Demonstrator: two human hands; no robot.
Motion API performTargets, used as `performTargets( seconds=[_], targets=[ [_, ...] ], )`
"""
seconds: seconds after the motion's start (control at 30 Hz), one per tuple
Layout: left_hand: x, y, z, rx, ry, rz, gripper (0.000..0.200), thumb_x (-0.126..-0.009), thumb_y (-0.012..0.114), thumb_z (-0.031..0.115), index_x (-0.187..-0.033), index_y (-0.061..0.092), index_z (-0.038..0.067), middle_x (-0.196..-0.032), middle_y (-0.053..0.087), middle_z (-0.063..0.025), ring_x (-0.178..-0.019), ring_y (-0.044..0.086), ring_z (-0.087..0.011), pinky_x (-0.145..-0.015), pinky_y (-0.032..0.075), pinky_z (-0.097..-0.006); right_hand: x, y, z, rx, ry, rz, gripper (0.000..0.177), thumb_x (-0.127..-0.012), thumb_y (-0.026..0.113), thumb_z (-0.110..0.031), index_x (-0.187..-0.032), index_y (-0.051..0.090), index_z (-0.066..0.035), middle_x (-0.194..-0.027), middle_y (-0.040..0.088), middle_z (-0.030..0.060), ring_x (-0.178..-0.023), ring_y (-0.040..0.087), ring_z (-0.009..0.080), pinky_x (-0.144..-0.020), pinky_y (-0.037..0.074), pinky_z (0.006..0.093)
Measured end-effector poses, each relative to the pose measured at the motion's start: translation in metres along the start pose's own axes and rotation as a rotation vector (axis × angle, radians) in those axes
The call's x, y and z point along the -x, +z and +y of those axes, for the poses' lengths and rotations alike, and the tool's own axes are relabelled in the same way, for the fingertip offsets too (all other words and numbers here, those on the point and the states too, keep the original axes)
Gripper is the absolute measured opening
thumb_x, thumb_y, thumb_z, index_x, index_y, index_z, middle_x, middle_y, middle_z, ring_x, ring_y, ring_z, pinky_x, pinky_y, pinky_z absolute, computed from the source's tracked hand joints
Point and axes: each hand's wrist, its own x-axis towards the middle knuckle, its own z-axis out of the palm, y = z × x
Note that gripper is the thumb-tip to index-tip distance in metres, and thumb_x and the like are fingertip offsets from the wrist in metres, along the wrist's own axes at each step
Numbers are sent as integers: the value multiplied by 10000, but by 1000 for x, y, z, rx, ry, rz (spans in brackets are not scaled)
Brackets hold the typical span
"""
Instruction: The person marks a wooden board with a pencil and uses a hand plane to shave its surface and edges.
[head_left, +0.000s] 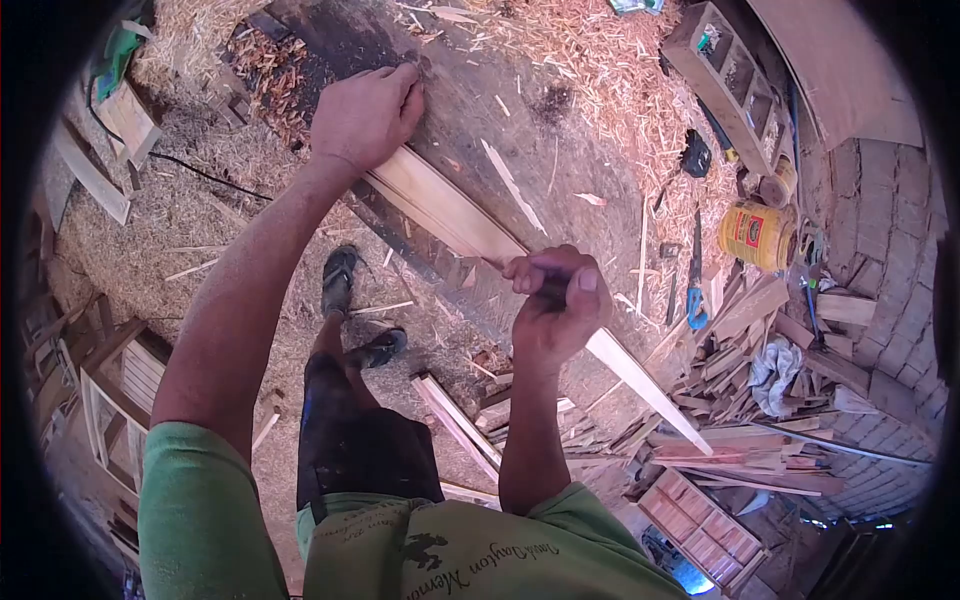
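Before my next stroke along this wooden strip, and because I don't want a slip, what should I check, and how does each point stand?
1. Far end held: left hand presses the wooden strip onto the bench. Ok.
2. Tool grip: right hand is closed around a thin tool, tip at the strip's edge. Ok.
3. Tool type and sharpness: cannot tell.
4. Hands apart along the strip: ok.
5. Near end supported: it juts past the bench edge, unsupported. Not ok.
6. Bench surface clean: loose splinters lie on it. Not ok.
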Motion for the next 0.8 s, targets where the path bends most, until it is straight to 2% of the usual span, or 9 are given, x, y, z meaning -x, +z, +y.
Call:
performTargets(
  seconds=[0.13, 0.23, 0.33, 0.4, 0.43, 0.47, 0.6, 0.7, 0.8],
  targets=[
    [-1, 1, -2, -8, -4, 9, 209, -1078, 620, 309, -1067, 673, 108, -983, 753, -116, -958, 742, -371, -806, 597, -513, 5, 4, 12, 11, -116, -26, 547, -1108, 579, -417, -924, 667, 91, -764, 606, 157, -645, 598, 224, -670, 595, 441],
    [2, 2, -1, -14, 1, 16, 220, -1068, 608, 317, -1090, 681, 110, -977, 762, -113, -962, 757, -355, -822, 611, -517, 6, 13, 11, 127, -136, -49, 541, -1143, 530, -394, -919, 678, 75, -741, 614, 143, -634, 610, 221, -672, 590, 403],
    [1, 3, -2, -13, 12, 22, 235, -1062, 605, 326, -1113, 687, 111, -975, 767, -114, -961, 764, -351, -829, 617, -520, -17, 20, 1, 139, 112, 44, 551, -1177, 479, -373, -915, 688, 64, -699, 611, 119, -621, 623, 222, -669, 586, 383],
    [5, 4, -1, 4, 15, 8, 245, -1061, 608, 334, -1120, 688, 109, -978, 769, -116, -961, 764, -354, -827, 616, -521, -30, 21, 12, 174, 231, 26, 527, -1169, 516, -346, -903, 691, 74, -717, 614, 103, -647, 620, 186, -648, 555, 356],
    [6, 3, 0, 15, 20, -2, 252, -1061, 608, 339, -1119, 688, 108, -981, 771, -117, -964, 764, -356, -826, 615, -522, -35, 22, 16, 184, 283, 20, 515, -1165, 535, -332, -897, 692, 79, -726, 615, 95, -661, 618, 168, -637, 539, 342],
    [1, 0, -3, 16, 28, 0, 258, -1061, 609, 345, -1119, 687, 106, -983, 772, -118, -966, 764, -358, -826, 614, -523, -26, 24, 13, 156, 235, 9, 523, -1170, 519, -337, -919, 709, 81, -716, 610, 87, -660, 629, 182, -648, 546, 338],
    [-4, -5, 1, 4, 0, -93, 283, -1060, 618, 372, -1148, 675, 109, -1003, 785, -135, -986, 766, -376, -840, 608, -538, -12, 36, 1, -16, 218, -6, 536, -1166, 517, -340, -947, 727, 103, -764, 637, 105, -666, 613, 187, -671, 571, 354],
    [-9, -14, 4, 3, -51, -239, 321, -1054, 628, 392, -1199, 670, 109, -1026, 794, -145, -1010, 766, -388, -867, 605, -537, -18, 46, 12, -98, 47, -14, 562, -1167, 502, -365, -940, 702, 108, -725, 606, 145, -678, 612, 239, -711, 582, 448],
    [-11, -13, -1, 135, -48, -250, 327, -1038, 664, 427, -1085, 664, 103, -949, 775, -147, -942, 753, -413, -821, 582, -541, -24, 61, 13, -248, 69, -31, 549, -1159, 507, -347, -937, 695, 119, -734, 594, 139, -688, 595, 236, -721, 581, 451]
  ],
)
